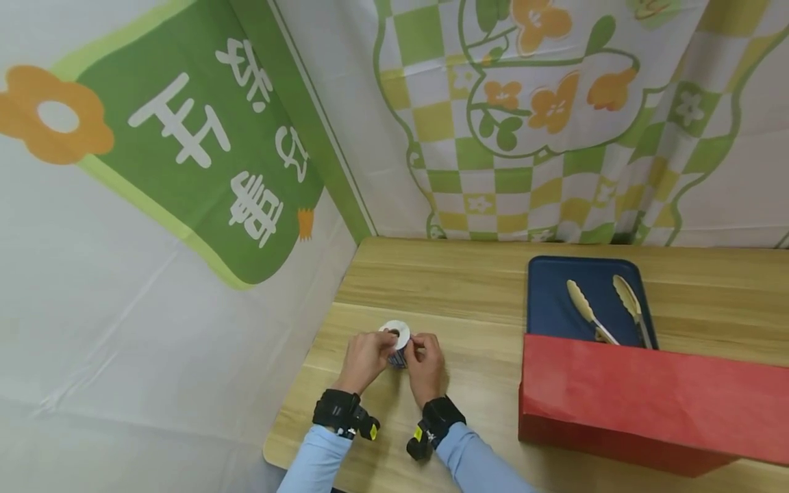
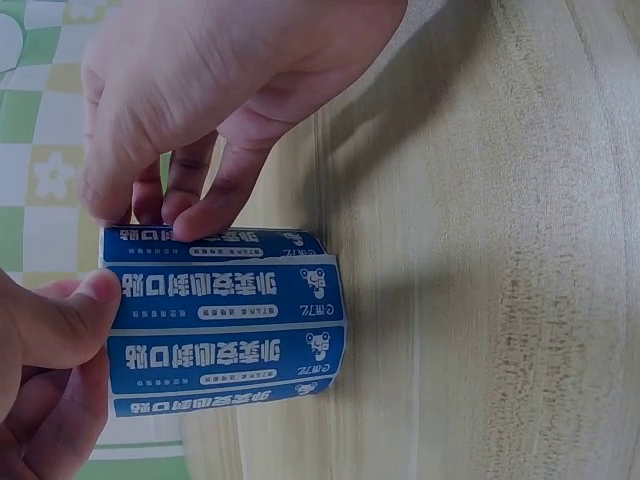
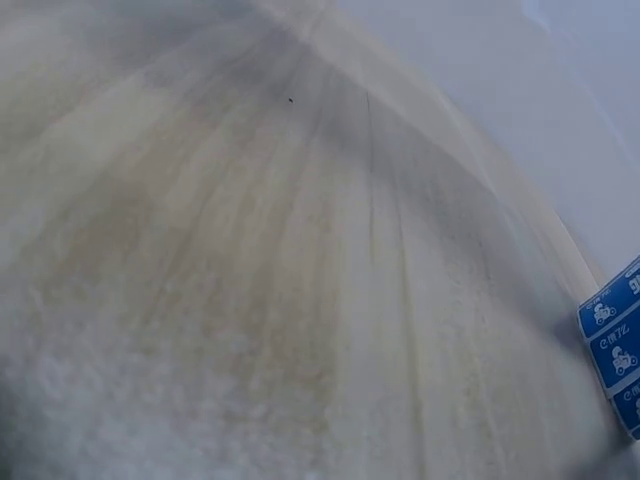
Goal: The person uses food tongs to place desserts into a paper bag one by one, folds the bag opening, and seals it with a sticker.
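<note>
A roll of blue sticker labels (image 1: 403,330) stands upright on the table, its white ring-shaped end facing up. White characters and a small scooter figure are printed on each label, clearest on the label roll (image 2: 225,345) in the left wrist view. My left hand (image 1: 364,359) reaches over the top from the left and grips the roll's upper rim. From the right, my right hand (image 1: 427,366) pinches at the upper edge of the labels, one fingertip against the printed side. Only part of the label roll (image 3: 622,350) shows at the right wrist view's edge.
A red box (image 1: 616,390) stands to the right on the wooden table (image 1: 456,281). Behind it lies a blue tray (image 1: 548,301) with tongs (image 1: 585,305) whose ends are gold-coloured. A printed cloth (image 1: 511,185) hangs at the back, and a white wall covering (image 1: 154,329) borders the left.
</note>
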